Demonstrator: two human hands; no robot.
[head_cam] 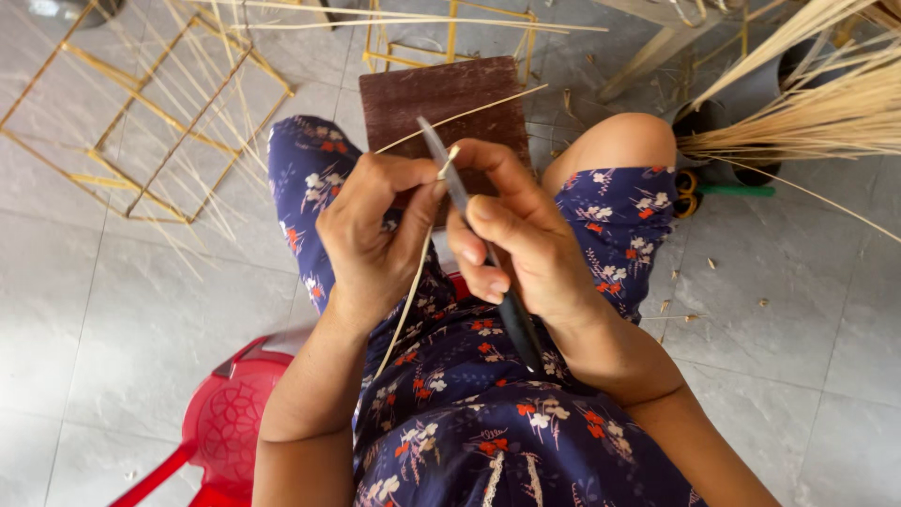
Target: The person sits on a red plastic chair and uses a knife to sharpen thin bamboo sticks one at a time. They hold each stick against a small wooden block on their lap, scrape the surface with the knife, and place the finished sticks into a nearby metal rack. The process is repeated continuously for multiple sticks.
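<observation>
My left hand [375, 230] pinches a thin pale bamboo strip [405, 300] that runs from my lap up past my fingers toward the far right. My right hand [521, 235] grips a knife with a dark handle [518, 324]; its grey blade [441, 158] points up and away and meets the strip at my left thumb. Both hands work close together above my lap, over blue flowered trousers [469, 394].
A brown wooden block [441, 94] lies on the tiled floor between my knees. Bamboo frames [150, 122] lie at upper left, a sheaf of bamboo strips [807, 113] at upper right, scissors with yellow handles [687, 192] beside my right knee. I sit on a red plastic chair [230, 422].
</observation>
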